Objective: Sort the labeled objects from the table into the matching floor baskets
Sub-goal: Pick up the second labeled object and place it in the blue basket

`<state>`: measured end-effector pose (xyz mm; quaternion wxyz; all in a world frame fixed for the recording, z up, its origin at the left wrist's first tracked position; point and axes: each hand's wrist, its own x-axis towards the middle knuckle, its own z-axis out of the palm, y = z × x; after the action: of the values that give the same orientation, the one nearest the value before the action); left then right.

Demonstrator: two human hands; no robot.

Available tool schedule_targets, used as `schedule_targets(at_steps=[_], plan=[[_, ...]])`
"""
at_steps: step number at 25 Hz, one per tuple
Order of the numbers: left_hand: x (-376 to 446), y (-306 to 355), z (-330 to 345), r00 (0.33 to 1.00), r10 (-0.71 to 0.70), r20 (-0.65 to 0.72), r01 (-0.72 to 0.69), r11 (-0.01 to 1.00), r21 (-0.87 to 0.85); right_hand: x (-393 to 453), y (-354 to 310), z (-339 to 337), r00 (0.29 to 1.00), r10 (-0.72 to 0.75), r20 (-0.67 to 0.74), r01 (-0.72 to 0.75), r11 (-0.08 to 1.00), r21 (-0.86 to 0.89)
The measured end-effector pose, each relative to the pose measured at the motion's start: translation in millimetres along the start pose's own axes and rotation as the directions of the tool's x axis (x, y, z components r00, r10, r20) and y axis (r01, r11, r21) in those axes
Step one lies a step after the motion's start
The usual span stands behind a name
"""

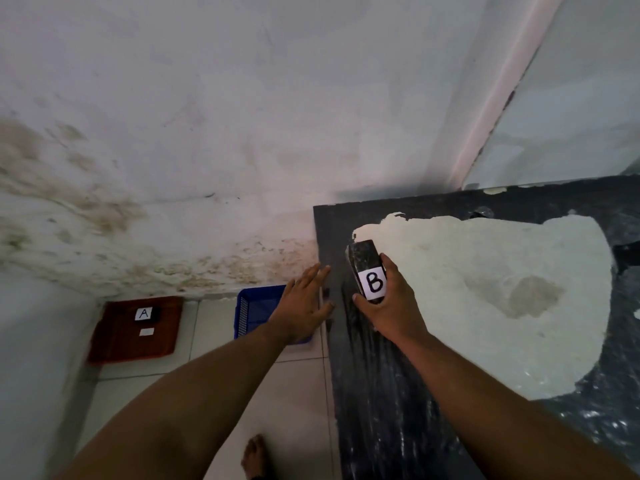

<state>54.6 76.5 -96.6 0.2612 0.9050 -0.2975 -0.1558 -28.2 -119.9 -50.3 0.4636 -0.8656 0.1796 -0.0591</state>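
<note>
My right hand (389, 304) grips a black oblong object (363, 259) that carries a white label marked B, held just above the left part of the dark table (398, 410). My left hand (304, 303) is flat with fingers spread, over the table's left edge and above a blue floor basket (254, 311), which it partly hides. Farther left on the floor lies a red basket (133, 344) with a white A label and a small dark item by that label.
A large pale patch (485, 289) covers much of the dark table top. Stained white walls rise behind the baskets and a white ledge sits at the left. The floor is pale tile (277, 410), and my bare foot (254, 455) shows at the bottom.
</note>
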Motion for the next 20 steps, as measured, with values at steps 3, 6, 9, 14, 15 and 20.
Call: schedule_targets(at_steps=[3,6,9,14,15,20], plan=[[-13.3,-44.1,-23.2,0.999,-0.030,-0.012,0.029,0.995,-0.099,5.0,-25.0,40.2,0.999,0.013,-0.030,-0.014,1.000,-0.023],[-26.0,-103.9,-47.6,0.998,-0.054,-0.013,0.052,0.991,-0.122,13.2,-53.9,87.9,0.999,0.046,-0.012,-0.046,0.999,0.000],[-31.0,-171.4,-67.4,0.997,-0.070,-0.010,0.068,0.988,-0.138,17.4,-74.9,146.6,0.999,0.050,-0.010,-0.049,0.997,0.053],[-14.3,-265.0,-79.9,0.998,-0.059,0.019,0.060,0.993,-0.106,33.0,-71.8,240.8,0.991,0.122,-0.057,-0.119,0.992,0.051],[-8.1,-283.1,-75.5,0.998,-0.058,0.014,0.059,0.993,-0.105,38.8,-63.9,258.8,0.989,0.133,-0.059,-0.129,0.990,0.058],[24.0,-362.2,-5.2,0.994,-0.111,-0.009,0.109,0.983,-0.150,62.4,12.5,345.0,0.986,0.161,-0.051,-0.159,0.987,0.039]])
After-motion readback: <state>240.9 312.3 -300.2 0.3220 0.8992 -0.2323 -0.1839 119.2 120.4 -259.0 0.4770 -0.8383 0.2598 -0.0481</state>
